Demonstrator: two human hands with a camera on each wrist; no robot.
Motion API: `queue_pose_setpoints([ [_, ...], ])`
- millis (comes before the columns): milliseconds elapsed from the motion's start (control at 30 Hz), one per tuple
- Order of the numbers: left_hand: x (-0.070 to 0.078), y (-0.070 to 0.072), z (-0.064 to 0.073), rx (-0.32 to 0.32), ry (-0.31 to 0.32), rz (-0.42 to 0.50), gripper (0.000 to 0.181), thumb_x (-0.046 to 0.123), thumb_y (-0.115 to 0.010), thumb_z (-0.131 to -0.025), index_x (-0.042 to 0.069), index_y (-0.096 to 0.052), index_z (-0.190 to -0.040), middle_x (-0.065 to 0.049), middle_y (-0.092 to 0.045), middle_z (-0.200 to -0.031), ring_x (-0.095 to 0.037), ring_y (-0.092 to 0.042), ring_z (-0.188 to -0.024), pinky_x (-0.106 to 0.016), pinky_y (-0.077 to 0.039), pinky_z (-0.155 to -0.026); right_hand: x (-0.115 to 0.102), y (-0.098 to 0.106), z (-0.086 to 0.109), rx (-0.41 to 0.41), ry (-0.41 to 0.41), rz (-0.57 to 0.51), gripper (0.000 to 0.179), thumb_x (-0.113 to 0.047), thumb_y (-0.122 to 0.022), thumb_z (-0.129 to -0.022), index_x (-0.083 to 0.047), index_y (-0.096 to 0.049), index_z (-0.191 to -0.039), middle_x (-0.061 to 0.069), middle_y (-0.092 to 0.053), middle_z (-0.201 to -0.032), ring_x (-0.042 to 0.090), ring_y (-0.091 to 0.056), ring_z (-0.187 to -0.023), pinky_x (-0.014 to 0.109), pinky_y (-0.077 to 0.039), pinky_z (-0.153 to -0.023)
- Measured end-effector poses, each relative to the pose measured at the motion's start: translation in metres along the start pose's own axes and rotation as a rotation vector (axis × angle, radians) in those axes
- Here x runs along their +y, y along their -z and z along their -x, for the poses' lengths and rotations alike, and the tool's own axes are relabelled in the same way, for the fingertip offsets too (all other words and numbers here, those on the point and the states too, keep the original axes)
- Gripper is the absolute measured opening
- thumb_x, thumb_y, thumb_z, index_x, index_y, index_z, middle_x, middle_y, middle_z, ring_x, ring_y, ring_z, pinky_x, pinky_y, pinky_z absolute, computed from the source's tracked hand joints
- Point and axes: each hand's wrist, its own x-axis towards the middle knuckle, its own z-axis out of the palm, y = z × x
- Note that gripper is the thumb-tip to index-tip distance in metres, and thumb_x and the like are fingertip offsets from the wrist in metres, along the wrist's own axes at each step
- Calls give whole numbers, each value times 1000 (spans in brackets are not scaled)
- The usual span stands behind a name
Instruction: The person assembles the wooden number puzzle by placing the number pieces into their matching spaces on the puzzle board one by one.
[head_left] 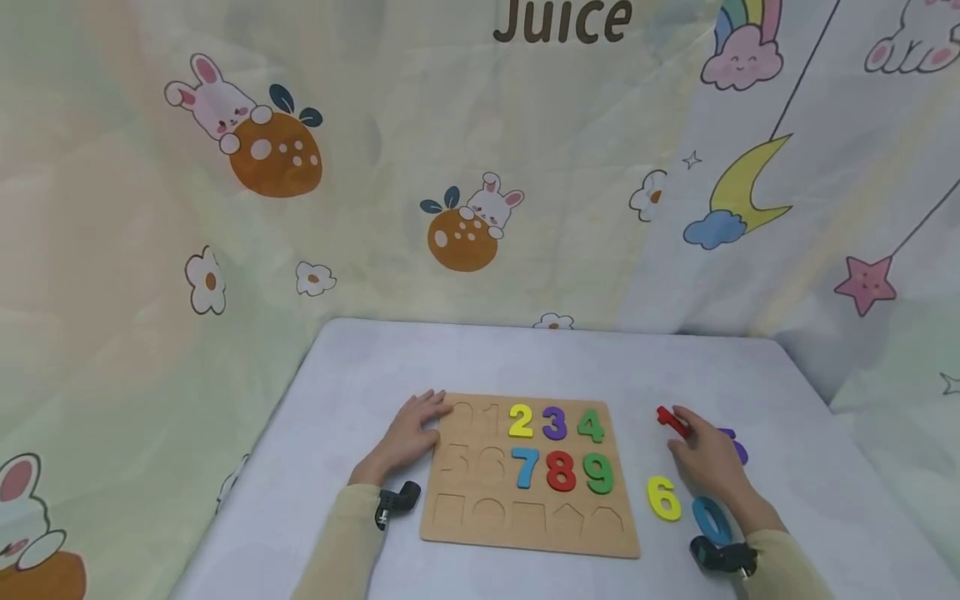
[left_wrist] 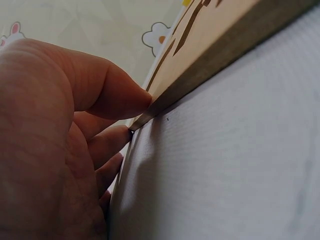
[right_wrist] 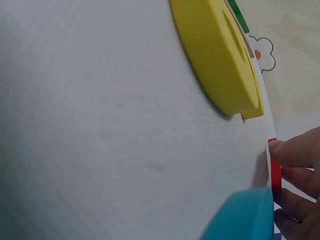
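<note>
A wooden number board [head_left: 528, 518] lies flat on the table, with the pieces 2, 3, 4, 7, 8 and 9 in it. At its upper left corner, my left hand [head_left: 408, 433] touches the edge with thumb and fingertips, the fingers fairly straight. The left wrist view shows the thumb [left_wrist: 117, 92] against the board's side. To the right of the board, my right hand [head_left: 708, 458] pinches a red number 1 [head_left: 672, 422] between thumb and fingers. In the right wrist view this red piece [right_wrist: 275, 172] appears edge-on, close to the tabletop.
A yellow 6 [head_left: 663, 499] and a blue 0 [head_left: 712, 521] lie near my right wrist. A purple number piece [head_left: 739, 451] is partly hidden behind my right hand. Outlined slots for 0, 1, 5, 6 and several shapes show on the board. A printed curtain [head_left: 375, 208] hangs behind the table.
</note>
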Motion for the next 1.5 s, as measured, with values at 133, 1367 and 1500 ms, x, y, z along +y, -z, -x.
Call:
queue_pose_setpoints([
  [133,-2,-2,2,-4,10,2,55,4,-59,-75,13,-64,-129,-3,-45,-150,-23,-29,-145,-40,-11,-123,-3,1,-1,-5,19,-6,67,-10,-70,-85,-2,-41,-145,31,-53,-130,44,-55,-108,63,-49,-89],
  [1367,0,-1,-2,-12,10,-45,54,4,-58,-77,15,-63,-130,-1,-44,-151,-20,-29,-146,-38,-10,-123,-9,2,-14,-83,54,-59,75,-21,-75,-84,-5,-39,-147,21,-53,-131,26,-55,-88,35,-53,-69],
  [1500,-1,-1,-2,-15,14,-54,54,4,-58,-77,15,-63,-130,-1,-44,-151,-20,-28,-146,-37,-10,-123,-15,1,-12,-76,48,-73,74,-24,-73,-85,-6,-37,-148,23,-51,-136,33,-57,-100,49,-56,-80],
])
